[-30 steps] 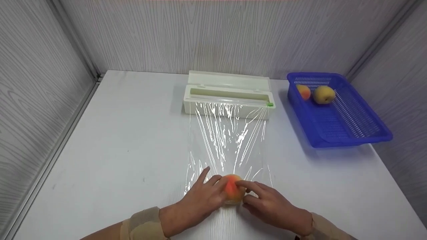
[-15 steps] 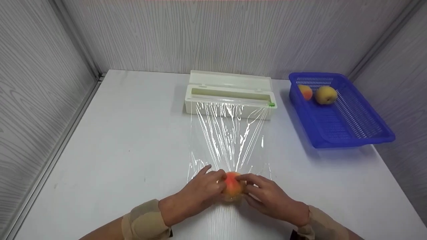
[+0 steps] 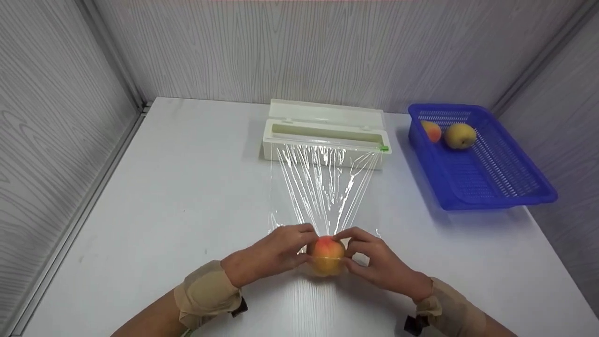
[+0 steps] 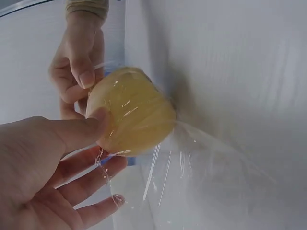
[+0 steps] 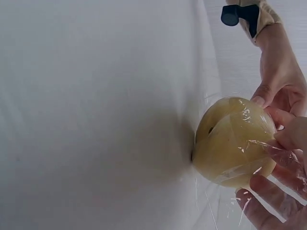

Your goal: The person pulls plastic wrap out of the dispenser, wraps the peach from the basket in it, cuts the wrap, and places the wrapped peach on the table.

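Note:
A red and yellow peach [image 3: 327, 251] sits near the table's front middle, its lower part covered by clear cling film. My left hand [image 3: 282, 249] grips its left side, with the thumb on the near face and fingers behind. From the right, my right hand [image 3: 383, 262] holds it the same way. In both wrist views the peach's yellow side [image 4: 136, 112] shows creased film stretched over it. The cling film [image 3: 323, 187] runs in taut folds from the peach back to an open white dispenser box [image 3: 276, 151]. Where the film lies behind the fingers is partly hidden.
A blue basket [image 3: 428, 175] stands at the right, holding another peach [image 3: 433, 133] and a yellow round fruit [image 3: 461, 136]. The dispenser's raised lid [image 3: 327, 112] leans back near the rear wall. A green slider [image 3: 384, 148] sits at its right end.
The peach has tipped back and moved slightly away from me, showing more of its yellow part. Both hands have shifted forward with it, and their thumbs now show on its near side.

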A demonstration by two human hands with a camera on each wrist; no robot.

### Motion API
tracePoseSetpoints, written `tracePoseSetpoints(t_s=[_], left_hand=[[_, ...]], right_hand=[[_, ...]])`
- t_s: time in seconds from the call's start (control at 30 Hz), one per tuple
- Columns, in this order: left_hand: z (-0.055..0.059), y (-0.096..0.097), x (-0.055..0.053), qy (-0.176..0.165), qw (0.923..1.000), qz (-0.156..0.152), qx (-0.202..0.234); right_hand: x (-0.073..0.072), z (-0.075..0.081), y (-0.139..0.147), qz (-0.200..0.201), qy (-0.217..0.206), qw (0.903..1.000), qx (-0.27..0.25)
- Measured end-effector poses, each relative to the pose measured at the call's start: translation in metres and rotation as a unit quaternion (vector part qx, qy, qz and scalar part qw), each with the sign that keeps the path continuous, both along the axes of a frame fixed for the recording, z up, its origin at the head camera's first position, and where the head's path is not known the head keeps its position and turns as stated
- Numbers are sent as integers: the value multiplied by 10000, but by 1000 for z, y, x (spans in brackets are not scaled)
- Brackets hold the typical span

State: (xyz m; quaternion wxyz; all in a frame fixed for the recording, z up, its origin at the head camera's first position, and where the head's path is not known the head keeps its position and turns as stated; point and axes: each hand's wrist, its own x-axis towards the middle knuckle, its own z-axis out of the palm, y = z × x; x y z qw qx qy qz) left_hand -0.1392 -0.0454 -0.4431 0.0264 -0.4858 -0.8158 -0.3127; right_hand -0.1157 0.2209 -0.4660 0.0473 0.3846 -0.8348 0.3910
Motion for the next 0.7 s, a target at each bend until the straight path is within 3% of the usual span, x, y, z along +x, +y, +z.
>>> tracePoseSetpoints(t_s=[0.13, 0.23, 0.33, 0.53, 0.7], left_hand=[[-3, -3, -13, -382, 9982, -282, 373], [-7, -3, -24, -500, 9962, -453, 557], [-9, -2, -34, -829, 9932, -553, 607], [-10, 1, -49, -1995, 9789, -251, 371], [-14, 4, -59, -2542, 9666, 178, 283]], right_hand=[[-10, 0, 4, -206, -923, 9955, 15], [-17, 1, 6, -266, -1492, 9884, 28], [-24, 4, 7, -349, -1951, 9801, 91], [-36, 5, 6, -541, -2616, 9637, 47], [-44, 0, 7, -563, -2957, 9534, -195]])
